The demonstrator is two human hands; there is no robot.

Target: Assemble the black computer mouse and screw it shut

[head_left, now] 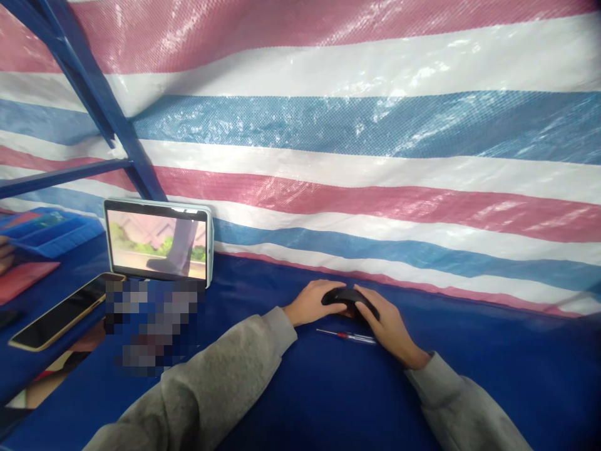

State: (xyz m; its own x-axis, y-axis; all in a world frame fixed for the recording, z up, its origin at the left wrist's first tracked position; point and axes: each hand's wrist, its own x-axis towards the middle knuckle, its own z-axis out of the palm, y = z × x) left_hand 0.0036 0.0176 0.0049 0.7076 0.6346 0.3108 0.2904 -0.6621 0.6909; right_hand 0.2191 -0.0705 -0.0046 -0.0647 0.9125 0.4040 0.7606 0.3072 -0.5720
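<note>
Left hand point(310, 305) and right hand point(392, 326), fingers curved and lightly closed around opposite ends of a black mouse point(347, 297); its smooth shell might slip if either grip loosens, and a dropping wrist could roll the screwdriver point(352, 337) nearer than the mouse. Blue tabletop point(310, 401) beneath it, striped tarpaulin point(357, 125) behind, lit tablet point(157, 241) to its left

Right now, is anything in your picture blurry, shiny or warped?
Head view: white glare streaks the striped plastic sheet; head view: another person's hand is smeared at the left edge; head view: a pixelated patch hides whatever is below the tablet; head view: the black object shows little surface detail; I can't make out clear warping.
</note>
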